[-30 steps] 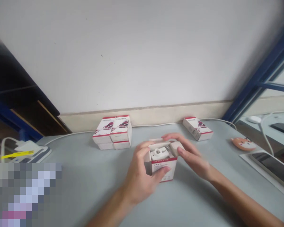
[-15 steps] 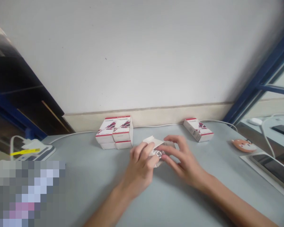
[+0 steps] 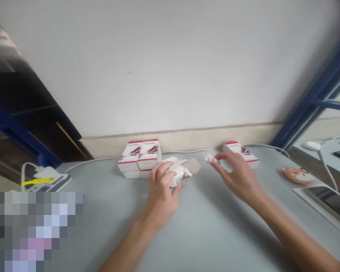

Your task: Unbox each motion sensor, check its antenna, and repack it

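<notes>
My left hand point(image 3: 162, 189) is wrapped round a small white and red carton point(image 3: 179, 173) that lies tipped on its side on the grey table point(image 3: 209, 226), its flap open toward the right. A white plastic part shows in the carton's mouth. My right hand point(image 3: 236, 174) is out to the right of the carton, its fingertips pinching a small white piece point(image 3: 211, 158) just above the table. A single closed carton point(image 3: 240, 153) lies right behind that hand.
A stack of matching red and white cartons point(image 3: 140, 158) stands at the back by the wall. An orange animal-shaped object point(image 3: 297, 175) and a tablet point(image 3: 328, 200) lie at the right. A white device with a yellow tag point(image 3: 44, 180) sits at the left. A white cable point(image 3: 260, 145) runs along the wall.
The carton has gone from upright to lying on its side in my left hand. My right hand has drawn away to the right with a small white piece.
</notes>
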The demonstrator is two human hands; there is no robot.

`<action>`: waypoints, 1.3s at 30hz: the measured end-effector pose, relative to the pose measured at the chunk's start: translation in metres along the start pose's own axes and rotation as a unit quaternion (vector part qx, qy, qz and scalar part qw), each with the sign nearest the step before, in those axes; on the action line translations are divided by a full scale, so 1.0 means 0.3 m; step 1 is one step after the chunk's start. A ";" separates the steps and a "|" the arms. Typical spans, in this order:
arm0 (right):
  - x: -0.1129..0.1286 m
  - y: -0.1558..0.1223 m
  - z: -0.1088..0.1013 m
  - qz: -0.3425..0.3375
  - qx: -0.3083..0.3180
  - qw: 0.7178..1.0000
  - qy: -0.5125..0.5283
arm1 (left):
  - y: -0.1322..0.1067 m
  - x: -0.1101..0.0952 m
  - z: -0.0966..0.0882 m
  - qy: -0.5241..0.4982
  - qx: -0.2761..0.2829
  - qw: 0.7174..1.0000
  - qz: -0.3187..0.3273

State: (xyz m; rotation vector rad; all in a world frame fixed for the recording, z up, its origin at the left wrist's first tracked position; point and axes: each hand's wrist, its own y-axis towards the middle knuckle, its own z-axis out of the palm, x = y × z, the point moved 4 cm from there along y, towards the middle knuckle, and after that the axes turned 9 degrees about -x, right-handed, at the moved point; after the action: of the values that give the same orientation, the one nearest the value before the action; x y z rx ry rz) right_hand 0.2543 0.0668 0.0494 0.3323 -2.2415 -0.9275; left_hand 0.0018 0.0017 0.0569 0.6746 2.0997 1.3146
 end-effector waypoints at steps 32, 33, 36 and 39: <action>0.132 -0.046 -0.018 -0.282 0.038 0.957 -0.055 | -0.009 -0.044 0.014 0.068 0.087 0.990 0.083; 0.130 -0.042 -0.020 -0.273 0.041 0.960 -0.042 | -0.009 -0.045 0.013 0.069 0.089 0.990 0.083; 0.138 -0.034 -0.025 -0.232 0.083 0.969 0.022 | -0.007 -0.049 0.012 0.076 0.094 0.989 0.087; 0.162 -0.039 -0.027 -0.193 0.121 0.970 0.082 | -0.008 -0.055 0.013 0.084 0.096 0.987 0.094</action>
State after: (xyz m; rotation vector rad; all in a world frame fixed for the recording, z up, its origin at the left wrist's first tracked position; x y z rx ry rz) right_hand 0.2236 0.0318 0.0692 0.9481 -2.1745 -0.7809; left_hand 0.0160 -0.0080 0.0565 0.8892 2.3698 1.3188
